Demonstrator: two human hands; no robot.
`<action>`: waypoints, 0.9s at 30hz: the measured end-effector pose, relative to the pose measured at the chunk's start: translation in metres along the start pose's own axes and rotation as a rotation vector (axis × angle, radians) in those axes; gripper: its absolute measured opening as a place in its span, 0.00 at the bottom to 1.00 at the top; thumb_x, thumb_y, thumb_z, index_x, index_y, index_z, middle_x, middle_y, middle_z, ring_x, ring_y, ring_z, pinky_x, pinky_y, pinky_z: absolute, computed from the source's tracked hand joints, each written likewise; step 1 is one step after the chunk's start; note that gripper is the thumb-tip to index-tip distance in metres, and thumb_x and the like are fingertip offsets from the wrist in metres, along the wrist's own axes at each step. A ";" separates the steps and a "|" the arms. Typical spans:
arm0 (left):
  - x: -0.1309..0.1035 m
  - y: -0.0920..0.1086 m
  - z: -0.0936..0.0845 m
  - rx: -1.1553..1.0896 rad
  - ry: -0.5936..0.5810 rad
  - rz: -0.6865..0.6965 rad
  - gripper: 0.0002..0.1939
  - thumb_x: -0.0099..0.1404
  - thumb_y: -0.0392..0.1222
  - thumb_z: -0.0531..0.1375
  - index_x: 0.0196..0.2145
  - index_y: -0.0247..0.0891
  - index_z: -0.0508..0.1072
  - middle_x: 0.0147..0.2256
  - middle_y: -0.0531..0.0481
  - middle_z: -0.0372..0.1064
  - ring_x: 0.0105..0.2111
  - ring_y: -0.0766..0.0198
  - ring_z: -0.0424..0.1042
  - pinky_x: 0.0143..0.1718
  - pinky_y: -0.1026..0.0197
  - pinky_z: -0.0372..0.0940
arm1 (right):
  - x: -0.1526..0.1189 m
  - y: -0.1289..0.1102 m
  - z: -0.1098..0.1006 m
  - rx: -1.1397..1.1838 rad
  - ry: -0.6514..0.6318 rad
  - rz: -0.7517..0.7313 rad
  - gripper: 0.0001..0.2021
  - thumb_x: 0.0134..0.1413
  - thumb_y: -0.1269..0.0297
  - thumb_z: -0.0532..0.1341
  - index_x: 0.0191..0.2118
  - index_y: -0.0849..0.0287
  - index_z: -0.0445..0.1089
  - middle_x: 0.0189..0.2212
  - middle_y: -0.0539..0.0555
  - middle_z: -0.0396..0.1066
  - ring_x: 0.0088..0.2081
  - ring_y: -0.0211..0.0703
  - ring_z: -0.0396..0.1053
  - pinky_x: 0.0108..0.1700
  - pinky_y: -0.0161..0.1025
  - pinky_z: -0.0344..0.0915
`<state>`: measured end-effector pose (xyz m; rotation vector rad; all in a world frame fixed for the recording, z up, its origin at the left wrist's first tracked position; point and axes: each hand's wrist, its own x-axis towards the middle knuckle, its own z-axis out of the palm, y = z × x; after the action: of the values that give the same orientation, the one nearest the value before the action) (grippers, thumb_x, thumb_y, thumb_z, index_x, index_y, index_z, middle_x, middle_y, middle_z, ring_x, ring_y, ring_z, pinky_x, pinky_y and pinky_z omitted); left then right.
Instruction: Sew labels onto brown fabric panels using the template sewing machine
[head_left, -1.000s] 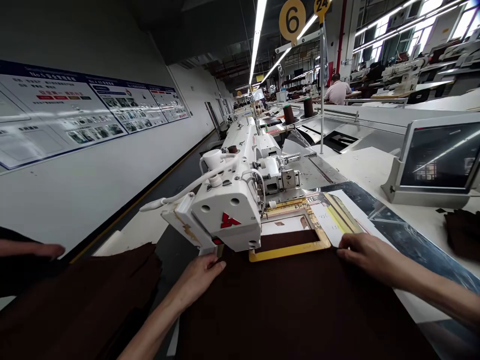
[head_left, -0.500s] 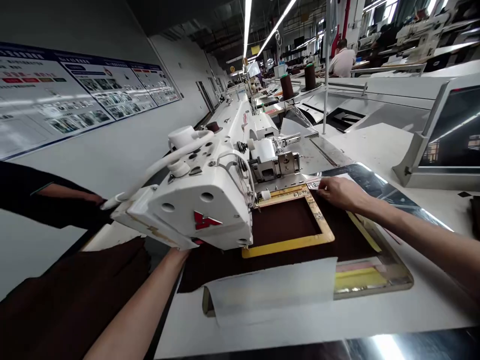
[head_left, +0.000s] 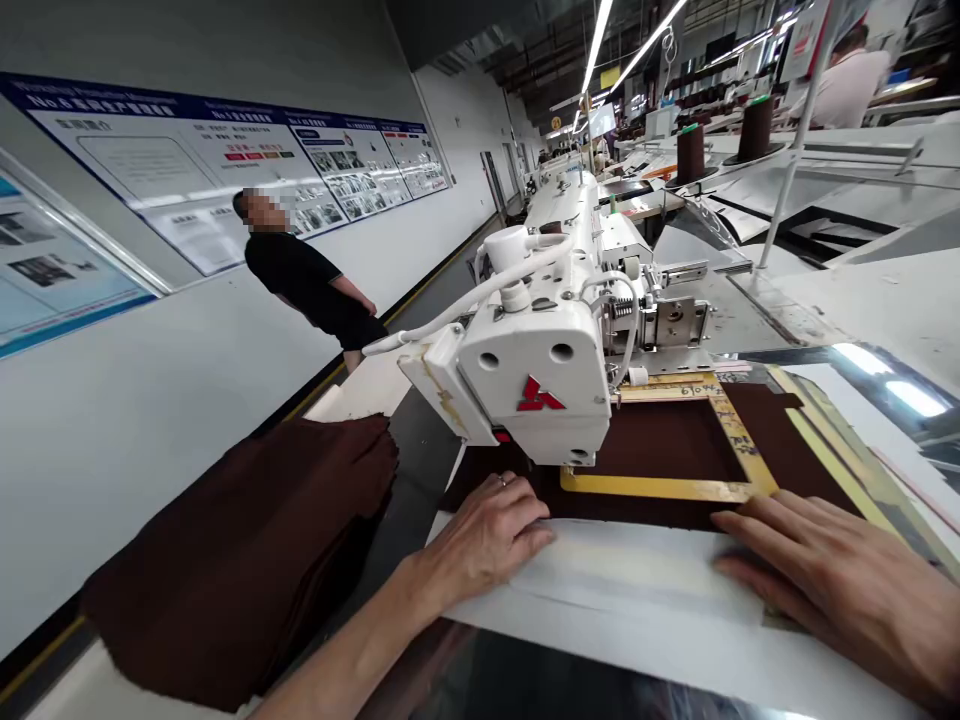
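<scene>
My left hand (head_left: 487, 535) lies at the near edge of a dark brown fabric piece (head_left: 660, 440), its fingers bent on the brown cloth and its thumb over a translucent white sheet (head_left: 622, 565). At the sheet's right end my right hand (head_left: 817, 560) rests palm down, fingers stretched toward the frame's corner and thumb apart. Between and beyond the hands, a yellow template frame (head_left: 660, 487) with handwriting lies on the fabric. The white sewing machine head (head_left: 532, 370), with a red emblem, overhangs the frame's left side and hides part of it.
Brown fabric pieces (head_left: 247, 560) are heaped at the left. A person (head_left: 300, 270) in black stands beside the wall. Thread cones (head_left: 754, 130) stand behind a metal pole (head_left: 799, 140). Yellow strips (head_left: 840, 465) edge the template on the right.
My left hand has come out from behind the machine head to the fabric's near edge. My right hand has left the frame's far corner and moved nearer. The view has turned left.
</scene>
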<state>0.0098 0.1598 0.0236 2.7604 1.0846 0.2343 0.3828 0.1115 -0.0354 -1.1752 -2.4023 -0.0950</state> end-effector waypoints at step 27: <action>-0.011 -0.008 0.014 0.037 -0.065 -0.018 0.33 0.73 0.59 0.55 0.68 0.39 0.61 0.69 0.36 0.54 0.70 0.42 0.52 0.67 0.36 0.57 | -0.064 0.030 0.004 -0.119 -0.083 0.153 0.33 0.65 0.50 0.60 0.72 0.47 0.54 0.66 0.56 0.60 0.63 0.65 0.64 0.59 0.68 0.67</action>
<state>-0.0006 0.1574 0.0076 2.7680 1.1078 0.1227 0.4377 0.0844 -0.0706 -1.4401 -2.3961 -0.1442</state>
